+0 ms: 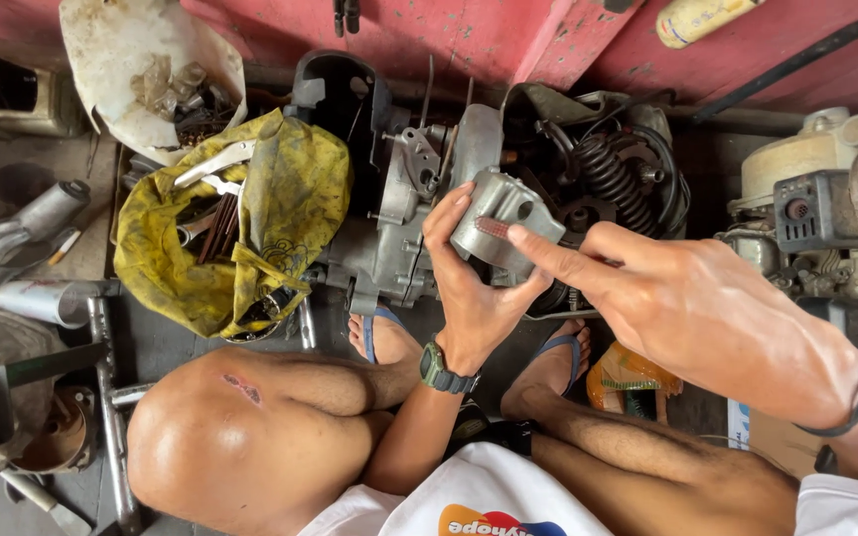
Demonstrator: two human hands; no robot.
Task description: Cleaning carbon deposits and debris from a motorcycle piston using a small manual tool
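The person squats with bare knees (250,437) close under the camera, feet in blue-strapped flip-flops (384,333) below the hands. The left hand (474,288), a dark green wristwatch (442,371) on its wrist, is cupped around a small grey cast-metal engine cover (499,223) with a reddish patch on its face: the thumb lies along the part's left edge, the other fingers curl behind and under it, so the part sits clasped in the palm, tilted toward the viewer. The right hand (707,318), with a black cord bracelet (851,402) on the wrist, reaches in from the right; its index finger (548,253) is stretched straight and its tip touches the reddish patch, while the remaining fingers are loosely bent and grasp nothing.

Just beyond the fingers stands a grimy grey motorcycle engine (399,218) with a black coil spring (608,174) and cables to the right of the held part. Left of the left hand's thumb lies a stained yellow cloth bag (280,199) holding wrenches and other tools. Farther off, above the bag, a cut white plastic container (121,60) holds small metal parts, against a red painted wall (508,35).
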